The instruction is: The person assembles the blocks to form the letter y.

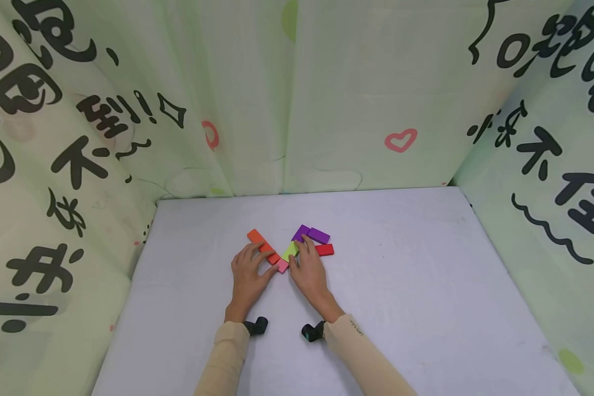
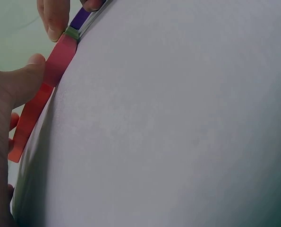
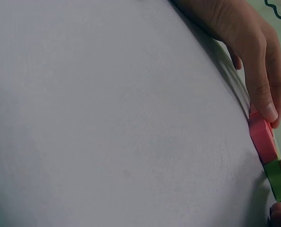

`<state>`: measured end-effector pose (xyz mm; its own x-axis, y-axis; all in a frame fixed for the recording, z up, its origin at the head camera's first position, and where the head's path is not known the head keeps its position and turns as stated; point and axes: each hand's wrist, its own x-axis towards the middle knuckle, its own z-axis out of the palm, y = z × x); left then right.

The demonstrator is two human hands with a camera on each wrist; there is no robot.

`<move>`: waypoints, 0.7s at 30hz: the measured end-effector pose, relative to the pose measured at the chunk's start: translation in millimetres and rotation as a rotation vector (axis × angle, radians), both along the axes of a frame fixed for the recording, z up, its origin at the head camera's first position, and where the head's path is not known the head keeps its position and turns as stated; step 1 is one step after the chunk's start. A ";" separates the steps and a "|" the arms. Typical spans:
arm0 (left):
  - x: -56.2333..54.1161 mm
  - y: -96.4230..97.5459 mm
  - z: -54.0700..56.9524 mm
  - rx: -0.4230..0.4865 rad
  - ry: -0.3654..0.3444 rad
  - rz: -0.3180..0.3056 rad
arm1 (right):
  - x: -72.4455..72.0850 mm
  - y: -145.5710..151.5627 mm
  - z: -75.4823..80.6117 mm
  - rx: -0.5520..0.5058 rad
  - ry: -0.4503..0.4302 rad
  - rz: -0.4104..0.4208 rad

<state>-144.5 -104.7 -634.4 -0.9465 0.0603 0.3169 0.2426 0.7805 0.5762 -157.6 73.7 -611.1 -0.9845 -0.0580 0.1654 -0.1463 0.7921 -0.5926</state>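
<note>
Aligning step, seemingly, on the white table [image 1: 425, 302]. Right hand [image 1: 311, 275] pinches green block [image 1: 289, 253], touching pink block [image 1: 282, 266]; left hand [image 1: 247, 275] spans red block [image 1: 274, 258] (gripping or merely touching, can't tell). Next move likely wants gentle nudging.

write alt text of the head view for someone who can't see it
A left hand touches orange blocks and a right hand touches a green block, with a pink block between, on a white table. Two purple blocks and a red block lie nearby; printed curtains hang behind and beside.
</note>
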 end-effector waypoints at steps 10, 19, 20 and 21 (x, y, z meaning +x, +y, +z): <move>0.0 -0.5 -0.2 -0.008 0.014 -0.005 | -0.5 0.7 -0.2 -0.008 0.007 0.002; -0.2 0.2 -0.3 -0.007 0.032 -0.005 | -0.7 1.0 -0.7 -0.017 0.010 0.010; -0.2 0.3 -0.3 -0.006 0.029 -0.004 | -0.9 1.0 -0.5 -0.018 0.010 0.012; -0.2 0.4 -0.2 -0.005 0.023 -0.004 | -0.9 1.2 -0.2 -0.018 0.008 0.013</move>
